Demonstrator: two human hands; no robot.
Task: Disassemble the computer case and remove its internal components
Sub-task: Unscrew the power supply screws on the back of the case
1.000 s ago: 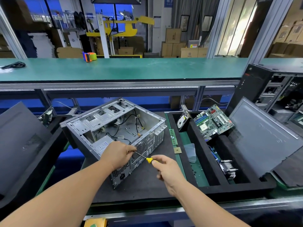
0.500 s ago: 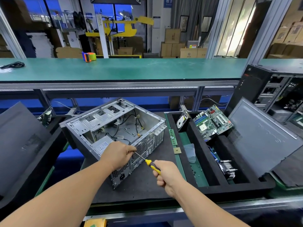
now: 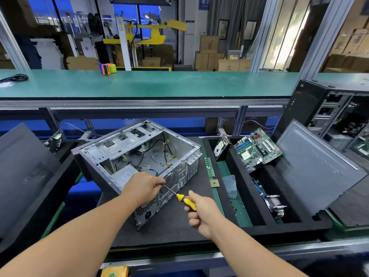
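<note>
An open grey computer case (image 3: 139, 152) lies on its side on a black foam mat (image 3: 179, 222), with loose cables and a power supply (image 3: 123, 176) inside. My left hand (image 3: 142, 186) rests on the case's rear top edge, its fingers pinching the metal shaft of a screwdriver near the tip. My right hand (image 3: 199, 212) grips the yellow handle of that screwdriver (image 3: 186, 200), which points up-left at the perforated rear panel (image 3: 171, 182). The tip is hidden by my left fingers.
A black foam tray (image 3: 249, 196) on the right holds a hard drive (image 3: 220, 147), a motherboard (image 3: 257, 148) and a heatsink (image 3: 276, 204). A RAM stick (image 3: 209, 166) and CPU chip (image 3: 214, 183) lie beside it. A side panel (image 3: 319, 166) leans right; another case (image 3: 335, 108) stands behind.
My right hand has slid back and down along the screwdriver, baring more of the yellow handle. My left hand and the case have stayed in place.
</note>
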